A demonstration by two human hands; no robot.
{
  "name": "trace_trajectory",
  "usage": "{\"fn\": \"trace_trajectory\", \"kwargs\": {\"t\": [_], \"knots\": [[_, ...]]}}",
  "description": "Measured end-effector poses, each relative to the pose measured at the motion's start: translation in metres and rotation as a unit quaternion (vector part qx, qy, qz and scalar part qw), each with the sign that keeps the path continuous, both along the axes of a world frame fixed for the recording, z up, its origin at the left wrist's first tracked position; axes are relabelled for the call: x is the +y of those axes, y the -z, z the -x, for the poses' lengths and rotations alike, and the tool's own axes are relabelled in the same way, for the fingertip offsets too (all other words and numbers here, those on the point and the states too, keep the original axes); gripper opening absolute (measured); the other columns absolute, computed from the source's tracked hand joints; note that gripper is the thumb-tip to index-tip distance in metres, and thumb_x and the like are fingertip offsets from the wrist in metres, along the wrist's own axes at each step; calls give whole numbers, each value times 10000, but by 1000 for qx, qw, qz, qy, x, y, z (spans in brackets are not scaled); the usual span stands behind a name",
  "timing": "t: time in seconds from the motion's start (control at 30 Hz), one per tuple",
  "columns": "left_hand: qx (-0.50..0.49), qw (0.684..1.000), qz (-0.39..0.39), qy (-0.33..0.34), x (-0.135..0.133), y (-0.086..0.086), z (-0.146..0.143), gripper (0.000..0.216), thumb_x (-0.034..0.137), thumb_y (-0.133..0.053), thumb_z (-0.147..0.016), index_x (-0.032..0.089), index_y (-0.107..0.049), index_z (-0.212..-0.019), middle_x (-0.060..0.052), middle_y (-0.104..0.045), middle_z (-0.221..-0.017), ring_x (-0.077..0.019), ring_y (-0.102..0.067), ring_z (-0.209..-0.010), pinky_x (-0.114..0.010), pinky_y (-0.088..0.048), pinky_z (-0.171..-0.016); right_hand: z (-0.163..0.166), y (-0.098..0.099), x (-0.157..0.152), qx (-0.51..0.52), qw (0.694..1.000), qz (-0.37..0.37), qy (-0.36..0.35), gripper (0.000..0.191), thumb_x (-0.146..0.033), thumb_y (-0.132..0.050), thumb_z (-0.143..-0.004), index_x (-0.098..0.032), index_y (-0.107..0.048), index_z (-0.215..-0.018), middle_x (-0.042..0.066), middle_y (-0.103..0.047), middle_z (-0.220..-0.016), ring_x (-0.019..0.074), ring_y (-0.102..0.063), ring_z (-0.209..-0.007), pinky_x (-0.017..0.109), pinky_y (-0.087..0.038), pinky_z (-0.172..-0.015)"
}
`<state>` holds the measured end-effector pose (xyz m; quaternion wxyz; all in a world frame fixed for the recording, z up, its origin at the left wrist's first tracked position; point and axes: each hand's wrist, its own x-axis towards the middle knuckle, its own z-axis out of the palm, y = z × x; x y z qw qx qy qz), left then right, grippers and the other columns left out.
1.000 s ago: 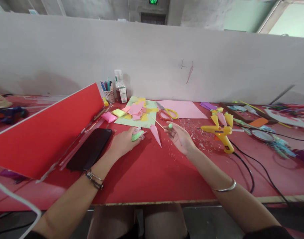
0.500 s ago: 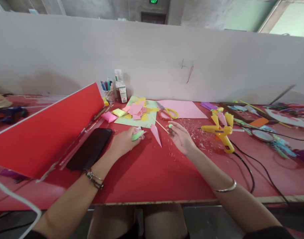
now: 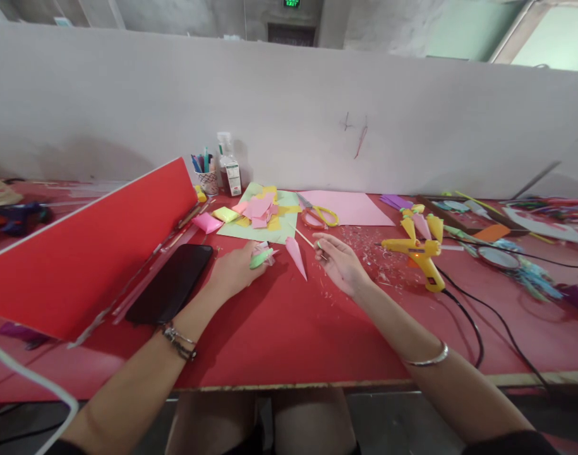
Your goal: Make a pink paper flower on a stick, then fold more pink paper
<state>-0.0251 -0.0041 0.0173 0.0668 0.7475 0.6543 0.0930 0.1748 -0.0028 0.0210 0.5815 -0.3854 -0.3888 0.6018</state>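
my left hand [image 3: 232, 272] lies palm down on the red table [image 3: 279, 328], forearm stretched forward, fingers closed on a green paper scrap [image 3: 261, 257]. my right hand [image 3: 342, 264] is turned palm half up, fingertips pinching a thin wooden stick [image 3: 302, 237] at its near end. the stick slants away up-left, toward the green sheet [image 3: 251, 230]. a pink cone [image 3: 297, 254] lies between the hands, tip toward me.

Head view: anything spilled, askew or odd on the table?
Pale scraps litter the red table between the right hand and the glue gun, whose light glows. A red board leans tilted at left. The left hand holds a green paper piece.
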Motion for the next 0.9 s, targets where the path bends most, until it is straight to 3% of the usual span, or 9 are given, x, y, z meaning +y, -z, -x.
{"fn": "trace_trajectory", "kwargs": {"t": [0.1,0.2,0.37,0.47,0.63,0.77,0.9], "knots": [[0,1000,1,-3,0,0,0,410,500,-394,-771,199,-467,-1040,-94,-635,-957,-256,-602,-863,-283,-426,-623,1,0,0,-3,1000,-7,-5,200,-171,-706,-520,-209,-644,-705,-54,-585,-635,52,-514,-625,194,-411,-631],[-1,1000,2,-2,1,0,0,424,504,-398,-767,209,-455,-1065,-90,-634,-963,-253,-601,-868,-280,-425,-622,1,0,0,2,1000,-5,0,181,-191,-719,-513,-202,-628,-669,-46,-600,-640,62,-543,-655,198,-425,-661],[-4,1000,0,0,2,1,0,437,523,-386,-765,204,-460,-1053,-93,-640,-939,-252,-603,-853,-286,-430,-622,-2,0,-1,-11,999,33,-4,263,-415,-674,-574,-184,-550,-579,-57,-524,-476,38,-427,-403,185,-339,-407],[-2,1000,6,-2,2,0,0,428,510,-387,-769,196,-464,-1049,-98,-637,-946,-259,-601,-855,-293,-434,-624,-3,1,1,-12,1000,27,0,302,-471,-638,-599,-188,-533,-584,-78,-447,-412,31,-355,-354,186,-273,-356],[3,1000,3,-1,1,0,0,429,484,-413,-761,192,-453,-1073,-103,-629,-970,-262,-597,-871,-293,-437,-632,-1,0,0,5,1000,-16,-5,205,-304,-715,-541,-217,-584,-673,-75,-568,-573,35,-497,-502,174,-393,-513],[0,1000,-4,1,1,1,0,401,443,-437,-757,201,-452,-1076,-92,-632,-963,-253,-597,-873,-284,-436,-639,1,-3,-2,28,999,-10,-33,275,-238,-688,-563,-250,-620,-829,-36,-649,-805,83,-587,-715,222,-434,-673],[4,1000,2,-3,1,0,0,392,460,-431,-761,205,-461,-1057,-85,-633,-963,-247,-596,-873,-278,-434,-640,0,-1,0,24,1000,-2,-15,183,-279,-674,-585,-222,-612,-747,-28,-637,-727,83,-578,-666,229,-432,-651]]}}
